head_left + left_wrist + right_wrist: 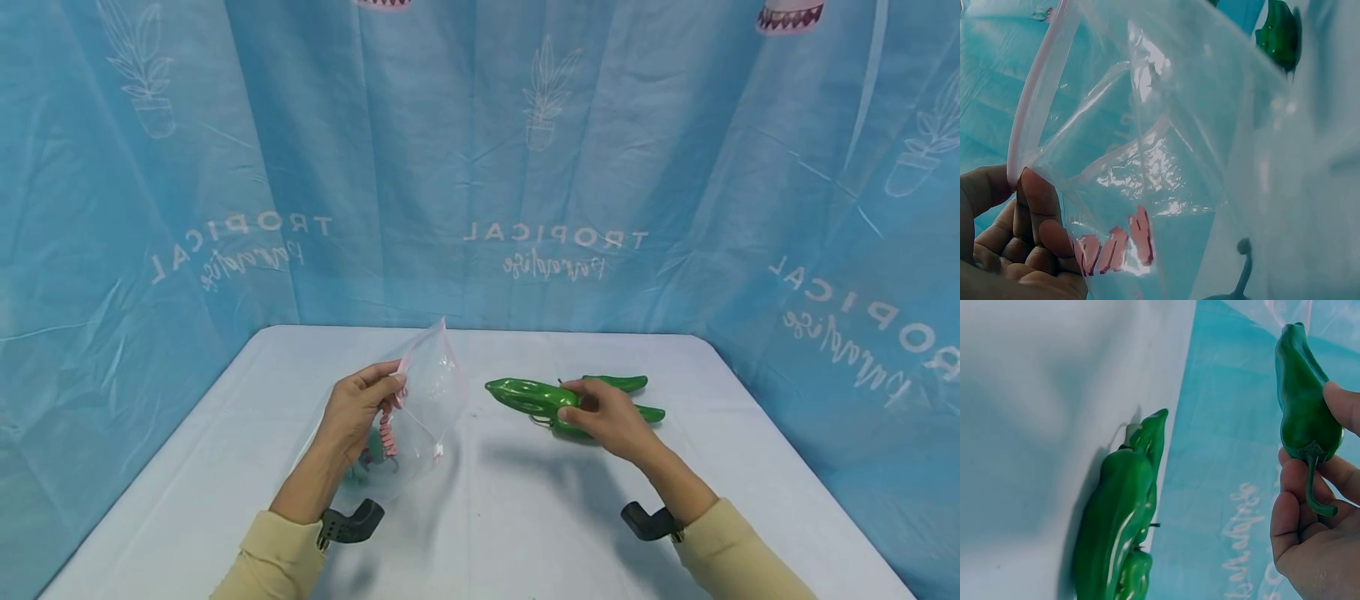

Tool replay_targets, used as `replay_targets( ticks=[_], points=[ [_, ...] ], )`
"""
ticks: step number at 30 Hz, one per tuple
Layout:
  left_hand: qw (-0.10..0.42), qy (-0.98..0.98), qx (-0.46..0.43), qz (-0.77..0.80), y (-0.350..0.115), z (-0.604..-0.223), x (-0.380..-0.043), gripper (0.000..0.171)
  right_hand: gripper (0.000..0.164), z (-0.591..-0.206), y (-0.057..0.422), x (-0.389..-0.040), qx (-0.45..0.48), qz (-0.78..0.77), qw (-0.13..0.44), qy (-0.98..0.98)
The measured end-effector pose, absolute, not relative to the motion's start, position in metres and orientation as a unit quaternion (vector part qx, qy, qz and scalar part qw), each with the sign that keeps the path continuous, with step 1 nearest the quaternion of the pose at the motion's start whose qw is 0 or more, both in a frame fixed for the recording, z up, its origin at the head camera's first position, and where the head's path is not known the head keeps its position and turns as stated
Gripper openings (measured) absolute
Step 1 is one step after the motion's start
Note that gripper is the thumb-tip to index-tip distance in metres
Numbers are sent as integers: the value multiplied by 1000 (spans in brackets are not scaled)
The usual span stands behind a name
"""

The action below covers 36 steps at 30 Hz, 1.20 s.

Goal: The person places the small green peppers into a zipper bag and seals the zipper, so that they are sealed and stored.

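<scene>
My left hand [354, 412] pinches the pink-trimmed rim of a clear plastic zip bag [433, 387], which stands up from the table on the left. Pink and dark green print shows on the bag's lower part. Above the table to the right, a glossy green pepper [525, 395] is gripped by my right hand [611, 419], thumb on one side and fingers on the other. Its curved stem [1314, 487] points back toward the palm in the right wrist view. Several more green peppers [1110, 519] lie together on the table beneath that hand, partly hidden by it in the head view.
The white table [510, 517] has rounded far corners. Blue printed curtains [420, 167] hang behind it and along both sides. A stretch of tabletop separates the bag from the peppers.
</scene>
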<state>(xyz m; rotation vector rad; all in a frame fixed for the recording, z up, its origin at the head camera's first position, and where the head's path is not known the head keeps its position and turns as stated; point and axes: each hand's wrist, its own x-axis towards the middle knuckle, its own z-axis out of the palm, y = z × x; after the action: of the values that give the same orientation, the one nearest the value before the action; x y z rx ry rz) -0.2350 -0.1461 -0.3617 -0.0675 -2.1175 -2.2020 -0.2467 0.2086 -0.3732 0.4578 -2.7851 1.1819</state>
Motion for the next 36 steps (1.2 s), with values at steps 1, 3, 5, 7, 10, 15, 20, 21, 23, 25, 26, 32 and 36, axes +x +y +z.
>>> replay_targets(
  ticks=[1,3,5,7,10,15,20,21,23,25,26,32,36],
  points=[
    [43,-693,-23,-720,-146,-362,-235,37,44,-372,207,-247,151,384,42,-910],
    [42,-693,-22,-719,-146,-362,-235,38,44,-370,204,-247,152,382,43,-910],
    [43,-694,-21,-718,-146,-362,-235,38,44,-367,200,-248,149,381,42,-912],
    [42,-695,-19,-718,-145,-362,-235,38,44,-364,196,-248,150,387,38,-909],
    [42,-695,-19,-718,-145,-361,-235,38,44,-360,190,-250,159,394,34,-905],
    [42,-692,-16,-720,-145,-362,-235,37,44,-355,179,-252,186,392,37,-900],
    [46,-688,-8,-724,-143,-362,-236,34,44,-351,168,-253,196,393,31,-898],
    [45,-688,-8,-724,-143,-362,-236,34,44,-350,166,-253,197,394,29,-897],
    [46,-689,-8,-723,-143,-362,-236,35,45,-349,162,-254,202,393,28,-897],
    [44,-692,-8,-720,-144,-362,-236,35,45,-349,158,-254,207,393,27,-896],
    [43,-694,-9,-719,-144,-363,-236,36,44,-349,156,-254,209,392,26,-896],
    [42,-695,-9,-718,-145,-362,-236,37,42,-349,146,-259,214,389,23,-896],
    [41,-697,-6,-716,-145,-362,-235,37,41,-347,138,-260,209,383,23,-900]
  ],
)
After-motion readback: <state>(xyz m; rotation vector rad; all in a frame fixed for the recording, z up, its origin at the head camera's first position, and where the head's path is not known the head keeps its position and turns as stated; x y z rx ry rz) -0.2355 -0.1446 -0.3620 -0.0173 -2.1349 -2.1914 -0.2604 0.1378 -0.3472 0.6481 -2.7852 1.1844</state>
